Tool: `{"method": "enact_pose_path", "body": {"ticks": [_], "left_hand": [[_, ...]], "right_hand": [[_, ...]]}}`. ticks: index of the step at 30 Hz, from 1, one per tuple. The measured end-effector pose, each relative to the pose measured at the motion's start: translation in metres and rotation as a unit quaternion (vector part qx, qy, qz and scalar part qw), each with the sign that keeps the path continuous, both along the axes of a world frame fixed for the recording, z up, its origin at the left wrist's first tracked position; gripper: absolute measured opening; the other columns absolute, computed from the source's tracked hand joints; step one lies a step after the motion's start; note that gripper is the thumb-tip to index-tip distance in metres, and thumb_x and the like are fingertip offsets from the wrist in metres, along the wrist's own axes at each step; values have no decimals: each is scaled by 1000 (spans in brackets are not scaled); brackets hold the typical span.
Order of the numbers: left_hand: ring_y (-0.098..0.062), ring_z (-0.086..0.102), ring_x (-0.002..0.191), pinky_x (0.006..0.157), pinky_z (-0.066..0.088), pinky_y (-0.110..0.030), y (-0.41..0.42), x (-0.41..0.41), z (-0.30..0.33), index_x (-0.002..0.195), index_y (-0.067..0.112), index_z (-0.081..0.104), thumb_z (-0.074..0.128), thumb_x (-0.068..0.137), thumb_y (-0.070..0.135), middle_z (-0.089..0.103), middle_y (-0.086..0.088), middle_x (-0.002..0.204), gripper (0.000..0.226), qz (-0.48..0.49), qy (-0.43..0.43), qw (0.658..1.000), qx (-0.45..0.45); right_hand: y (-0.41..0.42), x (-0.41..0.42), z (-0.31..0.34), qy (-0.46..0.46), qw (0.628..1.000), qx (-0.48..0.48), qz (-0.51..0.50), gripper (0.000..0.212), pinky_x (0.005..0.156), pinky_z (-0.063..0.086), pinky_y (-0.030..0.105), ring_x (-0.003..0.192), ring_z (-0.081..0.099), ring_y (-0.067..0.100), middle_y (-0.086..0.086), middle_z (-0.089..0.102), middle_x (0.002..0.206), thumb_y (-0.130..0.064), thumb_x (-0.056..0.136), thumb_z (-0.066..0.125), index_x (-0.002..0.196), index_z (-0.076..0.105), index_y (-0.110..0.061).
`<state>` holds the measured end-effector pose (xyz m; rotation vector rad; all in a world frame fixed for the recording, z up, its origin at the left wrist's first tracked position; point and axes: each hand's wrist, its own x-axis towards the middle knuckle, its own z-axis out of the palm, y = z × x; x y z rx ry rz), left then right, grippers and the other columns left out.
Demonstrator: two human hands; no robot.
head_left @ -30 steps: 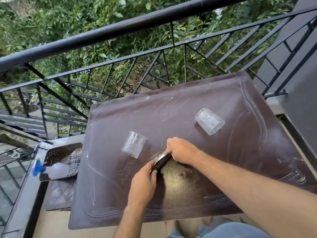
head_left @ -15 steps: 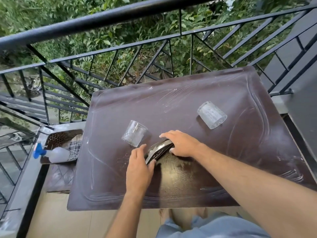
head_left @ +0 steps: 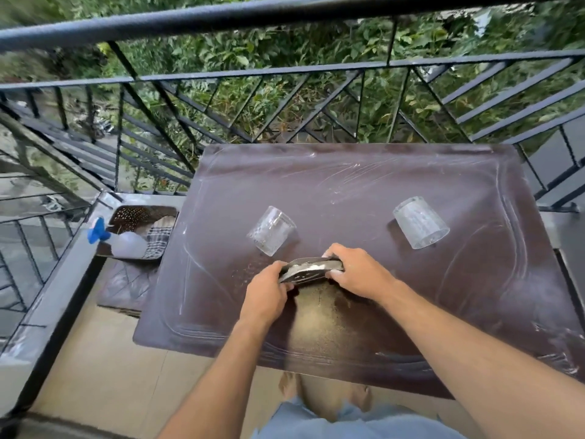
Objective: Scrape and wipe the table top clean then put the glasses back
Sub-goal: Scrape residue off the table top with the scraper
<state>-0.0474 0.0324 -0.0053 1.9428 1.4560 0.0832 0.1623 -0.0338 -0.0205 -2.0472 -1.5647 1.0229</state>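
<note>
The task is in its scraping stage. Both hands are gripping one scraper (head_left: 311,269), a dark flat blade lying crosswise near the middle of the table (head_left: 474,172). The left hand (head_left: 269,296) is curling round the blade's left end; the right hand (head_left: 357,274) is curling over its right end. A white ridge of residue is collecting along the blade's upper face.

Judged progress:
- A darker, duller patch is running from the blade back to the table's near edge. This is judged to be the scraped zone.
- The far half, the left side and the right side are carrying white streaks and smears, so most of the top is judged unscraped.
- Wiping is not yet started. A cloth (head_left: 158,237) and a spray bottle (head_left: 125,242) are lying in a tray (head_left: 139,213) on the ledge just off the table's left edge, untouched.
- The glasses are on the top, not cleared away. The left glass (head_left: 272,231) is standing just beyond the blade, towards the far left. The right glass (head_left: 421,221) is standing well apart, towards the far right edge. Both are judged to need lifting before the zones under them can be cleaned, then replacing.

Limits of view:
- The blade's working edge is hidden under the hands.
- The near right corner is covered by the right forearm.
- Whether the glasses are upright or inverted cannot be told.
- The tray's contents are partly hidden by the bottle.
</note>
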Motion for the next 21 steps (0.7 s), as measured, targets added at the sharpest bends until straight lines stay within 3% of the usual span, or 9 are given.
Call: {"method": "enact_pose_path", "body": {"ticks": [3,5,11,14,17,21], "left_hand": [[-16,60,105,83,39,-24,10,-9,9,124,28,64,65,92,11,71,8,118,36,-12,-8,1000,4],[-11,59,99,82,42,-23,17,-16,14,124,30,64,65,92,13,70,10,118,37,-20,-14,1000,0],[-12,64,106,89,44,-22,40,-47,23,125,27,66,67,89,12,73,10,117,39,-52,-37,998,23],[-1,62,97,91,48,-22,56,-70,26,121,29,66,66,88,8,72,17,108,39,-63,-46,996,47],[12,62,89,87,46,-11,82,-105,24,118,32,65,64,88,5,69,22,101,41,-71,-47,996,38],[14,65,90,90,48,-12,124,-156,20,115,35,68,70,86,7,71,24,98,40,-60,-60,996,20]], "right_hand": [[3,-7,8,10,1000,18,-5,25,76,56,41,80,63,13,-7,71,104,-30,82,65,95,46,-39],[6,-12,13,11,1000,27,-5,24,74,55,40,78,63,12,-8,71,96,-27,82,66,94,48,-38],[25,-37,22,-2,998,54,13,37,75,51,27,79,61,8,-12,72,96,-23,84,66,119,64,-36],[40,-60,25,-1,997,71,10,37,69,45,17,72,58,-1,-17,71,91,-18,83,66,116,66,-36],[63,-93,25,-1,998,68,5,38,69,45,15,67,57,-6,-19,71,89,-19,84,65,117,66,-37],[95,-146,24,-14,998,65,-7,34,64,37,6,66,55,-11,-34,57,66,-21,83,69,113,67,-37]]}}
